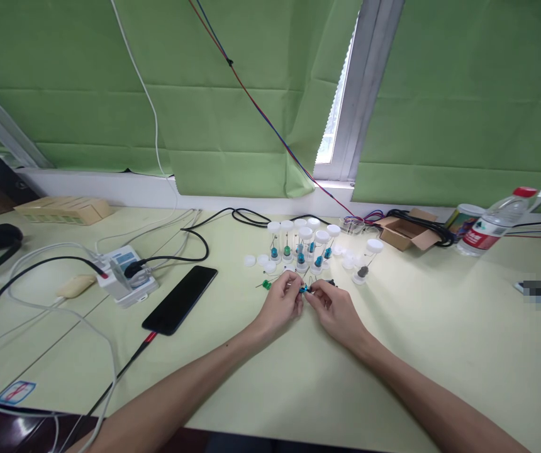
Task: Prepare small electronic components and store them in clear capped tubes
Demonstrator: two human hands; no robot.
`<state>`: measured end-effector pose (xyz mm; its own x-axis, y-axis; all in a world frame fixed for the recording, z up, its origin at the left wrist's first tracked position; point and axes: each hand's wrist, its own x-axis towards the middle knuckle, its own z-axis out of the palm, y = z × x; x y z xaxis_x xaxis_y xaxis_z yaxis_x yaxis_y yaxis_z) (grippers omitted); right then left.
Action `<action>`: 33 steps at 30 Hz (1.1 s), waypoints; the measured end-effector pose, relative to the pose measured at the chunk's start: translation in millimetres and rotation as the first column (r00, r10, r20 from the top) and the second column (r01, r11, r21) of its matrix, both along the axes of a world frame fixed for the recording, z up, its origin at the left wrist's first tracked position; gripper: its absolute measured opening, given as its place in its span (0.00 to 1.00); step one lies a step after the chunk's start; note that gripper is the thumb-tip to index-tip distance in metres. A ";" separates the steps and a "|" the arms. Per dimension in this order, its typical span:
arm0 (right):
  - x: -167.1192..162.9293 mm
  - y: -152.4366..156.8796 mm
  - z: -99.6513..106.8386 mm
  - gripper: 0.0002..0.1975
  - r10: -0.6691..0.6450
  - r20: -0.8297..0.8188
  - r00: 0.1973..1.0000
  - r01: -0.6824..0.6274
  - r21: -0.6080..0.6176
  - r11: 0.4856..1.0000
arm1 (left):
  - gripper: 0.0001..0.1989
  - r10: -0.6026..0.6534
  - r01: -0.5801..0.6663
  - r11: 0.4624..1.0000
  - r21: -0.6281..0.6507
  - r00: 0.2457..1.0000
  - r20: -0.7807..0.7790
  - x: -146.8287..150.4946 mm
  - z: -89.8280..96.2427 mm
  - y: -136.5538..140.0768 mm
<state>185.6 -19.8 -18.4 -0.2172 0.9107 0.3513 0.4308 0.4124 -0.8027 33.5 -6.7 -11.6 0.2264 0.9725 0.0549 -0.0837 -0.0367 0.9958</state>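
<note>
My left hand (284, 297) and my right hand (333, 307) meet over the table with fingers pinched. Between their fingertips is a small blue part (304, 289), too small to name. Just beyond my hands stand several clear tubes (318, 251) with white caps, most with a blue piece and a thin stem inside. One tube (287, 243) contains a green piece, and another tube (363, 267), apart on the right, a dark one. A small green piece (266, 285) with a thin stem lies left of my left hand. Dark small pieces behind my right hand are partly hidden.
Loose white caps (269, 267) lie around the tubes. To the left are a black phone (180, 299) on a cable, a white power strip (126, 277) and looping cords. An open cardboard box (408, 231) and a water bottle (494, 226) stand back right.
</note>
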 end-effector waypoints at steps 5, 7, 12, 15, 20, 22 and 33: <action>0.7 1.7 -0.7 0.15 0.002 0.018 1.000 -0.002 -0.004 1.000 | 0.15 -0.039 0.038 0.999 0.011 0.999 0.012 0.9 -0.8 0.1; 0.9 3.1 -2.4 0.18 -0.021 0.038 0.999 0.021 0.009 1.000 | 0.15 -0.041 0.041 0.999 0.005 0.999 0.009 1.5 -0.2 -0.4; 0.8 5.5 -6.1 0.23 -0.048 0.062 0.997 0.048 0.000 0.999 | 0.15 -0.027 0.027 1.000 0.005 1.000 0.007 2.9 1.5 -2.2; 0.3 4.8 -5.0 0.20 -0.053 0.039 0.998 0.053 -0.012 0.999 | 0.14 -0.015 0.015 1.000 0.013 1.000 0.009 3.0 1.0 -2.4; -0.2 2.5 -2.9 0.12 0.024 -0.094 0.995 -0.030 -0.058 0.998 | 0.15 0.012 -0.012 1.000 -0.001 1.000 0.025 3.6 1.6 -2.9; -0.2 2.1 -3.3 0.11 0.047 -0.132 0.990 -0.057 -0.070 0.996 | 0.15 0.013 -0.012 1.000 -0.012 0.999 0.031 4.0 2.4 -3.5; -1.1 4.4 -2.6 0.23 -0.042 -0.011 0.999 0.041 -0.081 0.996 | 0.16 -0.023 0.024 1.000 -0.009 1.000 0.003 6.5 2.2 -6.7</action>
<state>184.5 -15.4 -21.0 -0.1748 0.9445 0.2783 0.4361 0.3276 -0.8381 39.9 -13.3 -9.5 0.2490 0.9673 0.0471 -0.0875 -0.0260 0.9958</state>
